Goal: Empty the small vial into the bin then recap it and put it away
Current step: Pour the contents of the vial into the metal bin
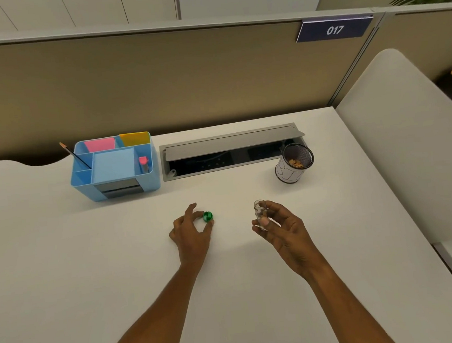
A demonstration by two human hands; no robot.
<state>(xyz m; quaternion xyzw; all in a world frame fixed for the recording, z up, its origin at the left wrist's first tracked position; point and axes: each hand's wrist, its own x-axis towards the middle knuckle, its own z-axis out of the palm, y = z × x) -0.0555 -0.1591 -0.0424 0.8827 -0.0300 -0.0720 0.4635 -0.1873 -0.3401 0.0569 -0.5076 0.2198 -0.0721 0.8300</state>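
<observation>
Your right hand [280, 226] holds the small clear glass vial [260, 214] upright, thumb at the front and fingertips [272, 207] behind, closed on the lower half; the other fingers stay loose and curled. The vial looks empty and its mouth is open, so I judge the pouring is done and the recapping is the step in hand. Your left hand [190, 232] has thumb and forefinger pinched lightly on the small round green cap [208, 216], which sits at the fingertips just over the white desk [64, 265]; I cannot tell if it is lifted or touches the surface. The two hands are apart, the cap at about 9 o'clock from the vial. The risks, in my opinion: the cap is small and round, so a weak pinch may let it roll away over the smooth desk; it may also go on the thread crooked if the vial leans. Glass in such a light hold can slip while you twist. The black mesh bin [294, 163] with orange scraps inside stands at 1 o'clock from the vial, near the open grey cable hatch [231, 146]. The light blue plastic desk organizer [113, 166], at 11 o'clock from the left hand, is probably the place for putting away.
</observation>
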